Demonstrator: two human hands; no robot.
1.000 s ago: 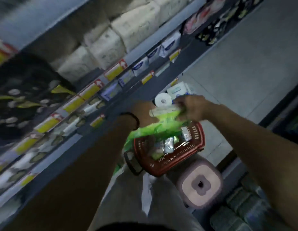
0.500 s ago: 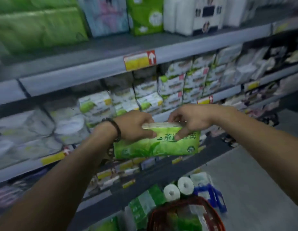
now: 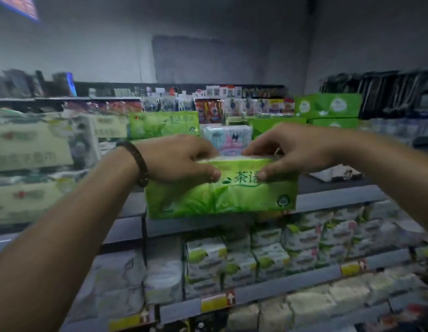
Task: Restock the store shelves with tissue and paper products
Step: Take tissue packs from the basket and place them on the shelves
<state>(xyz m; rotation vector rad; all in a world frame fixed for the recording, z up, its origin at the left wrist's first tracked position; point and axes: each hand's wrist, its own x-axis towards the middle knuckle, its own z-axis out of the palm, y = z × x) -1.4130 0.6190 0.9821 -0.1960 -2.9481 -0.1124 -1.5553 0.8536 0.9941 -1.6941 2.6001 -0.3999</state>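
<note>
While left hand [image 3: 177, 159] and right hand [image 3: 294, 149] each have a closed grip on the top edge of the green tissue pack [image 3: 220, 197], thumbs on its front, the pack is at the upper shelf [image 3: 332, 202] front edge, not released. A matching green pack [image 3: 164, 124] stands further back. The lower shelves [image 3: 256, 293] look full. Judgement: this unit nearly placed; remaining stock unknown.
</note>
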